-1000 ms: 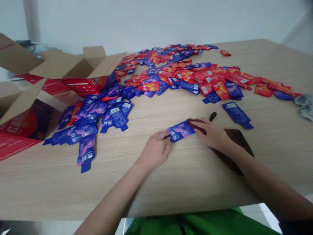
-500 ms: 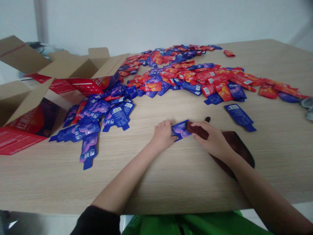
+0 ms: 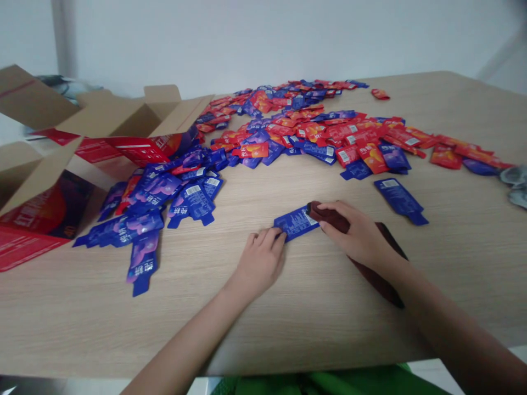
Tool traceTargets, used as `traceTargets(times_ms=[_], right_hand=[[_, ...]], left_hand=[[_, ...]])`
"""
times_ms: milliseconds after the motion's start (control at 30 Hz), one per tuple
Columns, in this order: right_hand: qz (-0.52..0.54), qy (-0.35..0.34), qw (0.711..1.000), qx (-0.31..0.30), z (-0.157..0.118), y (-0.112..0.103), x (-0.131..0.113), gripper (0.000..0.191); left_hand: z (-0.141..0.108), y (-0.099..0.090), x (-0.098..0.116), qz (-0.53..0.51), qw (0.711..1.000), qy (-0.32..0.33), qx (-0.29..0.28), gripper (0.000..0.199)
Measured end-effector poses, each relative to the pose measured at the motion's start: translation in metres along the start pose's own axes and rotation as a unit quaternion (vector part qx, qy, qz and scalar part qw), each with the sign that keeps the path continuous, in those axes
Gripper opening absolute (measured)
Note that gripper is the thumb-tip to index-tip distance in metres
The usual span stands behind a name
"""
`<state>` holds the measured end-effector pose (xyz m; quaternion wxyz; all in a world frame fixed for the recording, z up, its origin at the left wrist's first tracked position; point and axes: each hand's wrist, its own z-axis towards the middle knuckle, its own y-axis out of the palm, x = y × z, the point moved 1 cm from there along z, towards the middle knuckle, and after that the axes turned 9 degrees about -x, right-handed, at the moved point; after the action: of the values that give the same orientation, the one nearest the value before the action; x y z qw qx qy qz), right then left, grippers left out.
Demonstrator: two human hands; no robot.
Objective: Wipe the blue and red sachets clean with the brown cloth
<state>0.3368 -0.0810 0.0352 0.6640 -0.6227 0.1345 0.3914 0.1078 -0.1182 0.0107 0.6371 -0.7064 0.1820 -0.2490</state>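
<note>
- fingers of the left hand [image 3: 258, 264] were curled and close together, their tips at the left end of a blue packet [image 3: 295, 224]; whether they pinched it or only pressed down, i could not tell.
- fingers of the right hand [image 3: 359, 233] were closed around a bunched dark red cloth [image 3: 331, 218], its front end over the packet's right end.
- the packet lay between the two hands on the table [image 3: 247, 334], small print and barcode up. the left hand's hold at one end probably served to steady it, and left most of its face uncovered.
- the cloth was likely bunched to give a small, firm pad at the fingertips; the rest of it trailed under the right wrist, perhaps so that its bulk stayed off the packet.
- a single blue packet [image 3: 400, 200] lay apart, beyond the right hand. the red and blue pile [image 3: 354, 134] spread across the far side, and a blue heap [image 3: 152, 189] sat by the open box [image 3: 45, 216] on the left, seemingly leaving working room in front.
- the left forearm came up from the lower edge, slanting inward, with the hand low and its back up.
- the right forearm slanted in from the lower right corner, wrist close above the cloth, hand angled toward the left one.
</note>
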Motion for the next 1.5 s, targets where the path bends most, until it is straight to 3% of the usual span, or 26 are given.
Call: traceTargets(times_ms=[167, 300, 467, 633, 733, 800, 900, 967, 1067, 1300, 1400, 1500], right_hand=[[-0.166, -0.088, 0.98, -0.068, 0.023, 0.042, -0.043, 0.033], [-0.295, -0.101, 0.942, -0.127, 0.022, 0.067, -0.04, 0.033], [-0.312, -0.027, 0.947, -0.07, 0.009, 0.045, 0.002, 0.038], [-0.243, 0.025, 0.967, -0.075, 0.012, 0.015, 0.031, 0.034], [-0.209, 0.037, 0.977, -0.033, 0.017, 0.009, 0.02, 0.03], [-0.186, 0.003, 0.982, 0.001, 0.018, 0.017, 0.002, 0.03], [-0.194, -0.084, 0.976, -0.05, 0.016, 0.043, -0.024, 0.027], [-0.237, -0.102, 0.961, -0.1, 0.013, 0.057, -0.031, 0.023], [-0.265, -0.07, 0.955, -0.115, 0.01, 0.058, -0.02, 0.019], [-0.231, 0.052, 0.969, -0.065, 0.013, 0.017, 0.031, 0.019], [-0.224, 0.058, 0.973, -0.016, 0.015, 0.013, 0.02, 0.017], [-0.192, -0.01, 0.981, -0.005, 0.013, 0.025, -0.008, 0.017]], left_hand=[[-0.013, 0.012, 0.0, -0.018, 0.999, -0.02, 0.019, 0.04], [-0.013, 0.014, 0.0, -0.034, 0.999, -0.026, 0.008, 0.04], [-0.013, 0.012, -0.001, -0.048, 0.999, -0.022, 0.004, 0.045], [-0.013, 0.012, -0.001, -0.048, 0.999, -0.02, 0.005, 0.046], [-0.014, 0.012, -0.001, -0.05, 0.998, -0.025, 0.009, 0.044], [-0.014, 0.012, 0.0, -0.052, 0.998, -0.029, 0.014, 0.044], [-0.014, 0.013, 0.0, -0.051, 0.998, -0.037, 0.015, 0.044], [-0.014, 0.013, 0.0, -0.052, 0.998, -0.038, 0.01, 0.043], [-0.014, 0.012, -0.001, -0.058, 0.998, -0.035, 0.004, 0.044], [-0.013, 0.009, -0.002, -0.067, 0.997, -0.029, 0.005, 0.044], [-0.013, 0.01, -0.001, -0.066, 0.997, -0.031, 0.011, 0.044], [-0.014, 0.01, -0.002, -0.064, 0.998, -0.027, 0.011, 0.044]])
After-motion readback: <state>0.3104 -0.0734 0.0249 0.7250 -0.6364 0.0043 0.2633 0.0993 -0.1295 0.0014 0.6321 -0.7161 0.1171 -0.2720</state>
